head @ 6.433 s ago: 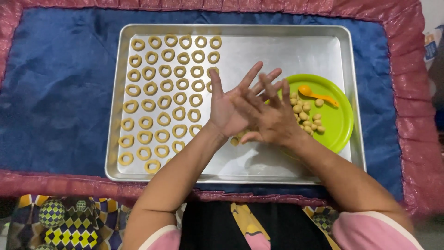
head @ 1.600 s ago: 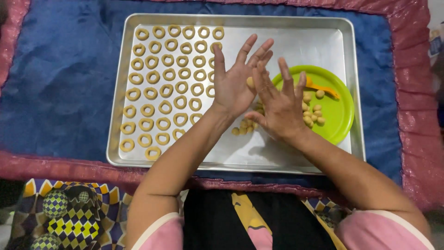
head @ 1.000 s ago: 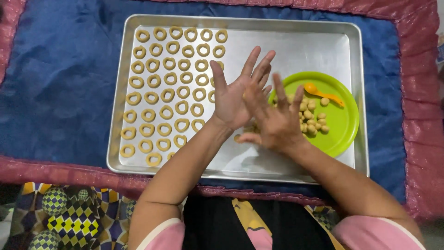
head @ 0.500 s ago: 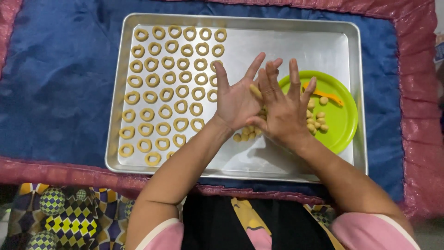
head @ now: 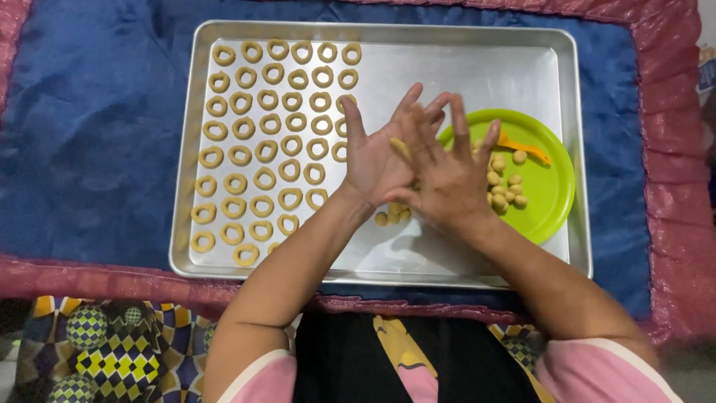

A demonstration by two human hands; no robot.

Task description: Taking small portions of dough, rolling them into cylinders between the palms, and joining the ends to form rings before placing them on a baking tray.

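My left hand (head: pixel 373 160) and my right hand (head: pixel 451 175) are pressed palm to palm above the metal baking tray (head: pixel 462 71), fingers spread. A thin strip of yellow dough (head: pixel 400 147) shows between the palms. Several dough rings (head: pixel 265 145) lie in rows on the tray's left half. A few small dough balls (head: pixel 391 214) sit on the tray just below my hands. At the right, inside the tray, a green plate (head: pixel 548 198) holds more dough balls (head: pixel 503 190) and a small orange spoon (head: pixel 526 147).
The tray rests on a blue cloth (head: pixel 89 142) with a pink border (head: pixel 671 186). A patterned cushion (head: pixel 104 351) lies at the lower left, near my lap.
My right hand has slid back and forth over the left palm, rolling the dough between them. The view has shifted slightly; tray and plate have stayed in place.
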